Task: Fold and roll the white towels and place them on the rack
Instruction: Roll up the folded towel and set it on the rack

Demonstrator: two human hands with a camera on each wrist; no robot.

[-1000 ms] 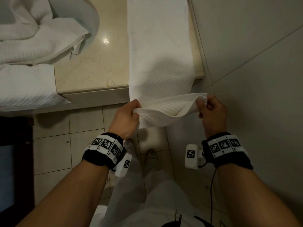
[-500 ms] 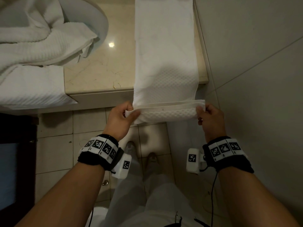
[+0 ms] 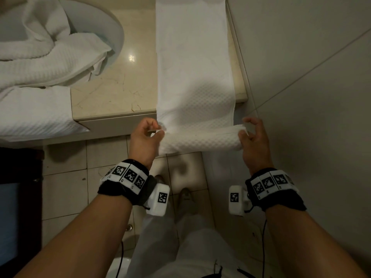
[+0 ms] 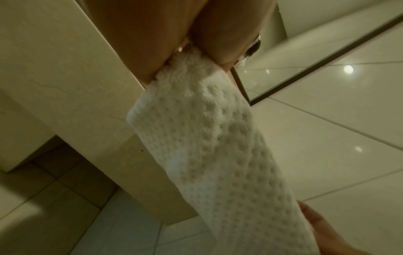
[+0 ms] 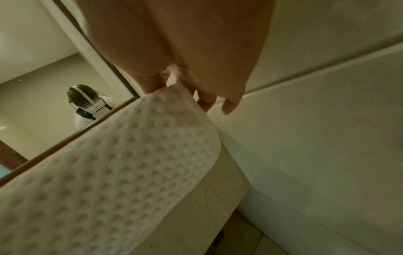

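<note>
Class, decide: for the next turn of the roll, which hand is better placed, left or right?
Neither alone. The left hand pinches the roll's left end and the right hand its right end, level with each other, so both turn together.

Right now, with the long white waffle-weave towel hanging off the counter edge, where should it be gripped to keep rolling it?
Grip the long white waffle-weave towel at the two open ends of its rolled near edge, coming in from each side. The left hand and right hand already pinch there; the roll runs crosswise just off the beige stone counter, so end grips probably keep it even.
</note>
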